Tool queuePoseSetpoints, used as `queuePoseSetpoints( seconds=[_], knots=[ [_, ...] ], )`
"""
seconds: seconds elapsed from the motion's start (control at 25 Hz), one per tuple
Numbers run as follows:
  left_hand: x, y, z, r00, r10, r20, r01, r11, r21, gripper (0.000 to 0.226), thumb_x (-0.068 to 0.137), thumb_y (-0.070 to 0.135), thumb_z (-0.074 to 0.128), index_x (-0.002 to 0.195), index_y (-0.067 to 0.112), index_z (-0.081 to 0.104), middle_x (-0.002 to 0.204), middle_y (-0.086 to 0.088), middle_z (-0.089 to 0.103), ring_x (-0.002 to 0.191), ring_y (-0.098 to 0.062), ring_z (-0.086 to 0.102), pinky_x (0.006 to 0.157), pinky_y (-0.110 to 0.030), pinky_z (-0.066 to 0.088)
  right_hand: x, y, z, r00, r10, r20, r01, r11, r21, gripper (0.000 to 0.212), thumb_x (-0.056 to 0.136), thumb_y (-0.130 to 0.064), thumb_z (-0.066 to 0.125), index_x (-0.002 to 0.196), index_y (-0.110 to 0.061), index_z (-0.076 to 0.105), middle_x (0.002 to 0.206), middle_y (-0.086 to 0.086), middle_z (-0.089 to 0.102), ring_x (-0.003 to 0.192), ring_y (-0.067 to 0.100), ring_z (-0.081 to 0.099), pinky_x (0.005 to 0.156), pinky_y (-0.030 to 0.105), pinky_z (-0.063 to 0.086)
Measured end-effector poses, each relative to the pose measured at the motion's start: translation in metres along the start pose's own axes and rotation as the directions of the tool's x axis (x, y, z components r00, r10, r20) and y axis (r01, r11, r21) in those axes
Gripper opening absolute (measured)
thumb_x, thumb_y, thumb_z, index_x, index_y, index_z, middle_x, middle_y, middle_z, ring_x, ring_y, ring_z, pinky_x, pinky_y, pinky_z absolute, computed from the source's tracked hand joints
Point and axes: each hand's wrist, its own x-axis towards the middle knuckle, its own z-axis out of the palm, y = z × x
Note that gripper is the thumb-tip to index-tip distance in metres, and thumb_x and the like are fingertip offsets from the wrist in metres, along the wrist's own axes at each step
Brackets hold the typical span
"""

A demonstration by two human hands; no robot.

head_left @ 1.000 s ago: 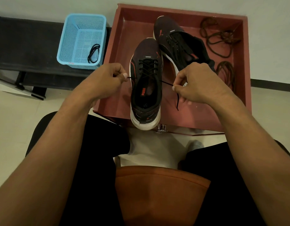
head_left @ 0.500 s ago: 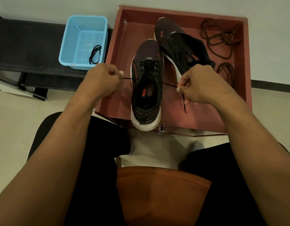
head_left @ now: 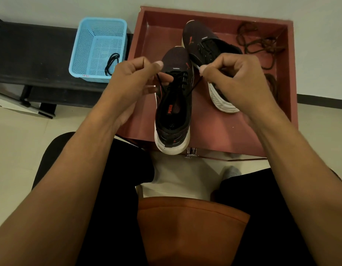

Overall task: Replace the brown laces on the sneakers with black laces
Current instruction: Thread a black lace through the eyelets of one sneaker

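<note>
Person has both hands over the near sneaker, which sits w/ its heel poking past the tray's front edge. Left hand has thumb + fingers curled, pinching the left end of the black lace. Right hand pinches the right end the same way, and both ends run up from the top eyelets. 2nd sneaker lies tilted toward the back, dark-laced afaict. Brown laces are piled in the back right corner, w/ another brown bunch by the right edge. Blue basket on the black bench, left of the tray, holds a second black lace.
</note>
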Motion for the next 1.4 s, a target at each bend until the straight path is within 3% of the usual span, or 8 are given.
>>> queuePoseSetpoints(
  seconds=[0.16, 0.32, 0.72, 0.88, 1.0, 1.16, 1.24, 1.4],
  knots=[
    [0.001, -0.004, 0.006, 0.997, 0.038, 0.072, -0.036, 0.999, -0.034, 0.024, 0.100, 0.022, 0.069, 0.079, 0.015, 0.061, 0.083, -0.008, 0.072, 0.081, -0.022, 0.067, 0.082, -0.034, 0.051, 0.001, -0.002, 0.014, 1.000, -0.009, -0.005, 0.010, 0.954, 0.300, 0.020, 0.090, -0.022, 0.080, 0.082, -0.004, 0.074, 0.086, 0.016, 0.078, 0.086, 0.037, 0.076, 0.088, 0.056, 0.061],
    [0.002, -0.007, 0.008, 0.992, 0.080, 0.095, -0.078, 0.997, -0.030, 0.012, 0.097, 0.022, 0.073, 0.100, 0.010, 0.071, 0.088, -0.007, 0.075, 0.083, -0.019, 0.067, 0.083, -0.036, 0.050, 0.000, -0.004, 0.028, 0.992, 0.089, 0.091, -0.124, 0.840, 0.529, 0.017, 0.091, -0.007, 0.080, 0.102, 0.003, 0.070, 0.091, 0.024, 0.077, 0.081, 0.030, 0.078, 0.078, 0.042, 0.064],
    [0.004, -0.008, 0.001, 0.983, 0.178, 0.044, -0.178, 0.984, -0.004, 0.025, 0.095, 0.011, 0.075, 0.117, 0.001, 0.067, 0.106, -0.012, 0.080, 0.100, -0.023, 0.074, 0.085, -0.028, 0.055, 0.007, 0.002, 0.045, 0.989, 0.132, 0.065, -0.146, 0.849, 0.507, 0.019, 0.093, -0.003, 0.076, 0.112, 0.002, 0.074, 0.088, 0.013, 0.080, 0.079, 0.019, 0.076, 0.073, 0.026, 0.060],
    [0.006, -0.009, 0.001, 0.959, 0.280, 0.036, -0.282, 0.947, 0.152, 0.023, 0.089, 0.024, 0.083, 0.108, 0.012, 0.077, 0.107, -0.015, 0.077, 0.106, -0.035, 0.072, 0.100, -0.048, 0.057, 0.007, 0.001, 0.047, 0.982, 0.105, 0.156, -0.169, 0.858, 0.485, 0.022, 0.093, -0.008, 0.079, 0.113, 0.000, 0.076, 0.088, 0.012, 0.081, 0.077, 0.014, 0.074, 0.070, 0.021, 0.057],
    [0.008, -0.011, 0.001, 0.956, 0.293, 0.012, -0.286, 0.921, 0.264, 0.026, 0.084, 0.036, 0.086, 0.105, 0.021, 0.081, 0.115, -0.008, 0.072, 0.110, -0.029, 0.068, 0.095, -0.037, 0.057, 0.007, 0.001, 0.047, 0.968, 0.030, 0.248, -0.137, 0.894, 0.426, 0.011, 0.095, -0.008, 0.075, 0.105, -0.007, 0.079, 0.088, 0.013, 0.077, 0.077, 0.011, 0.068, 0.072, 0.021, 0.054],
    [0.008, -0.011, 0.003, 0.963, 0.270, 0.016, -0.267, 0.943, 0.198, 0.027, 0.084, 0.035, 0.087, 0.103, 0.018, 0.081, 0.110, -0.006, 0.075, 0.110, -0.032, 0.069, 0.104, -0.050, 0.055, 0.009, 0.003, 0.039, 0.928, -0.029, 0.373, -0.129, 0.911, 0.392, 0.013, 0.094, -0.004, 0.074, 0.107, -0.003, 0.079, 0.094, 0.008, 0.076, 0.088, 0.015, 0.072, 0.086, 0.026, 0.056],
    [0.007, -0.009, 0.004, 0.969, 0.244, 0.046, -0.248, 0.954, 0.170, 0.024, 0.089, 0.028, 0.083, 0.105, 0.011, 0.078, 0.105, -0.014, 0.077, 0.103, -0.033, 0.072, 0.097, -0.043, 0.059, 0.009, 0.003, 0.037, 0.922, -0.036, 0.386, -0.112, 0.928, 0.356, 0.013, 0.096, -0.009, 0.074, 0.107, -0.005, 0.079, 0.100, 0.010, 0.078, 0.097, 0.019, 0.074, 0.093, 0.029, 0.057],
    [0.008, -0.012, 0.000, 0.977, 0.176, 0.120, -0.199, 0.955, 0.221, 0.017, 0.104, 0.023, 0.065, 0.106, 0.007, 0.069, 0.095, -0.008, 0.076, 0.087, -0.015, 0.070, 0.077, -0.032, 0.056, 0.011, 0.005, 0.034, 0.942, -0.015, 0.336, -0.065, 0.972, 0.224, 0.011, 0.101, -0.018, 0.070, 0.095, -0.016, 0.079, 0.086, 0.004, 0.069, 0.082, 0.011, 0.061, 0.081, 0.023, 0.052]
  ],
)
